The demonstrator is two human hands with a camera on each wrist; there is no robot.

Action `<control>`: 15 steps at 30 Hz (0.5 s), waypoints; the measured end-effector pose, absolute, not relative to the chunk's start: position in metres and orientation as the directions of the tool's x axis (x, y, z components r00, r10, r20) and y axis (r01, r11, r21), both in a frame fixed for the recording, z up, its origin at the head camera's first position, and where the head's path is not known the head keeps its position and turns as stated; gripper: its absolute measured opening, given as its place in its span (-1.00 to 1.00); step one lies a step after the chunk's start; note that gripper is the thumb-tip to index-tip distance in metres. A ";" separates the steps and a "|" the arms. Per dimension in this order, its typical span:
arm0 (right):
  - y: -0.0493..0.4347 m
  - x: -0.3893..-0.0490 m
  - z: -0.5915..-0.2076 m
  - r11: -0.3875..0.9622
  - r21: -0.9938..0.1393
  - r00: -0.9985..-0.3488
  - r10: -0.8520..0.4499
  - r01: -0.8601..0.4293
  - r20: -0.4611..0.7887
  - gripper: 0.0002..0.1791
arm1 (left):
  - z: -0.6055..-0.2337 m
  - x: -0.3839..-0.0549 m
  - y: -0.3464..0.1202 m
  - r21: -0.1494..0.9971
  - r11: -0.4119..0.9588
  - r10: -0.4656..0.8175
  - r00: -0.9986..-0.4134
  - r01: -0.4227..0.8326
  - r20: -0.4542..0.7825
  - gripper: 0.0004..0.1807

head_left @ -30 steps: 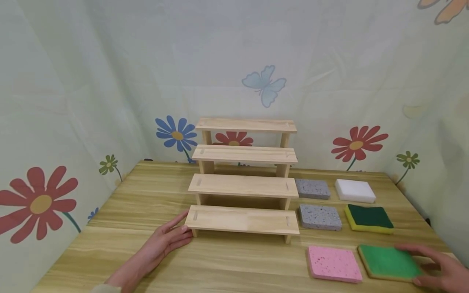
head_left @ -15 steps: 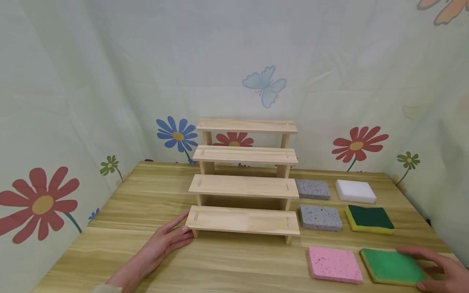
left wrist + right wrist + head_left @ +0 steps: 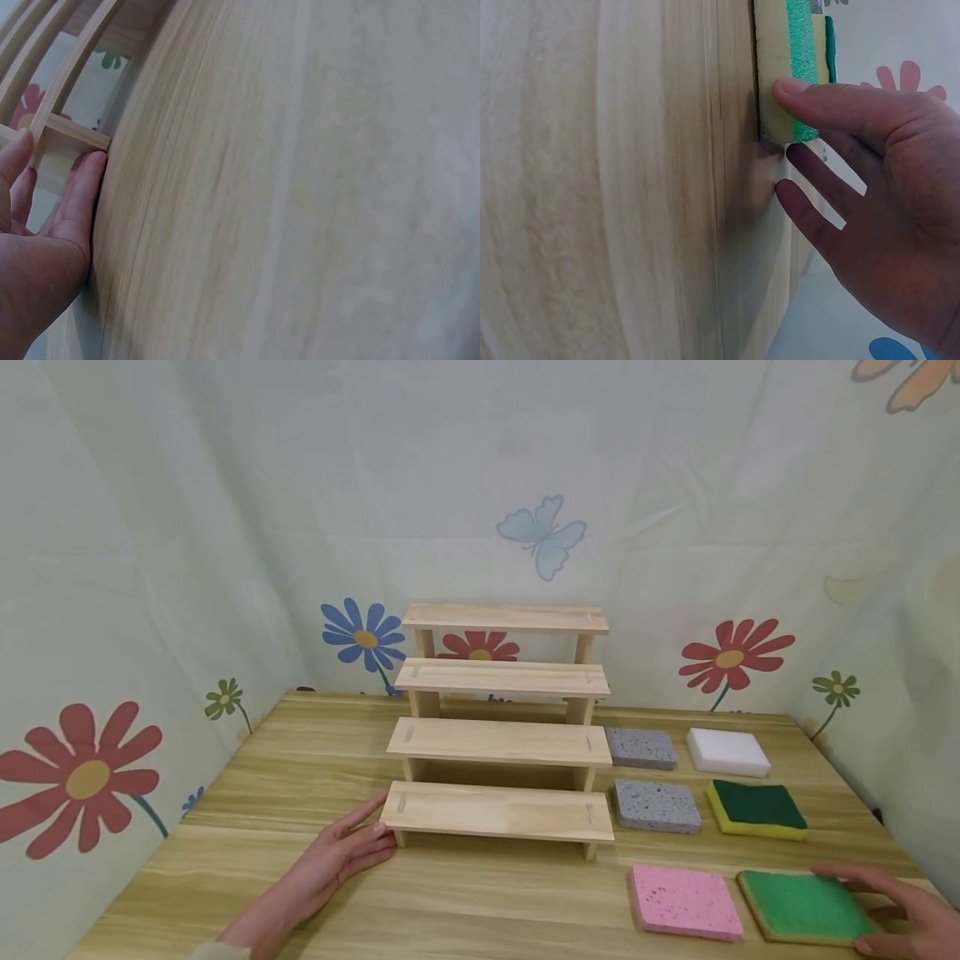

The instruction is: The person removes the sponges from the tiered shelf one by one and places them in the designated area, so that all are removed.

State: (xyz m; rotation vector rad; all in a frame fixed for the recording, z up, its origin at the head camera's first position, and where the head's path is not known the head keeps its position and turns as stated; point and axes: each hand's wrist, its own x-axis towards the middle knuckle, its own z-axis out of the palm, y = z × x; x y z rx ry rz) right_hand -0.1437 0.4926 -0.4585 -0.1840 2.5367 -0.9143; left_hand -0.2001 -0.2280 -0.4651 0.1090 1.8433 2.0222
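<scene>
A pale wooden four-step display stand point(image 3: 495, 810) is set on the table. My left hand point(image 3: 345, 852) touches the left end of its lowest step, fingers mostly straight; the left wrist view shows the fingertips against the stand's leg point(image 3: 75, 133). At the lower right lies a flat sponge point(image 3: 806, 906), green on top with a tan layer beneath. My right hand point(image 3: 911, 910) holds it at its right end, thumb on the near edge and a finger at the far edge. In the right wrist view, the thumb overlaps the sponge's tan side point(image 3: 774, 60), with the other fingers spread behind.
Left of the green sponge lies a pink sponge point(image 3: 686, 902). Farther back are two speckled grey sponges point(image 3: 656, 806), a yellow sponge with dark green top point(image 3: 757, 808) and a white block point(image 3: 727, 752). Flower-printed cloth point(image 3: 637, 460) surrounds the wooden table point(image 3: 285, 777).
The green sponge has shifted slightly right and toward the person, along with the right hand, then stayed still over the last half second. My left hand has kept its place at the stand.
</scene>
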 end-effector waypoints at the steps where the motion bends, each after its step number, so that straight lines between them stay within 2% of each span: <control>1: 0.493 -0.144 -0.458 0.773 -0.634 -0.894 -0.266 0.026 -0.361 -0.13 | -0.465 -0.200 -0.228 0.970 -0.051 0.342 -0.916 -0.239 -0.207 -0.20; 6: 0.489 -0.145 -0.454 0.786 -0.618 -0.885 -0.279 0.013 -0.373 -0.08 | -0.466 -0.201 -0.228 0.969 -0.053 0.343 -0.916 -0.241 -0.209 -0.20; 9: 0.482 -0.146 -0.447 0.809 -0.588 -0.901 -0.264 -0.011 -0.346 0.04 | -0.466 -0.200 -0.227 0.968 -0.056 0.339 -0.917 -0.244 -0.211 -0.20; 12: 0.476 -0.150 -0.440 0.831 -0.550 -0.927 -0.269 -0.087 -0.260 0.14 | -0.466 -0.200 -0.226 0.968 -0.056 0.334 -0.918 -0.245 -0.214 -0.20; 15: 0.469 -0.154 -0.433 0.839 -0.523 -0.944 -0.279 -0.150 -0.175 0.12 | -0.466 -0.200 -0.226 0.967 -0.050 0.328 -0.918 -0.252 -0.222 -0.20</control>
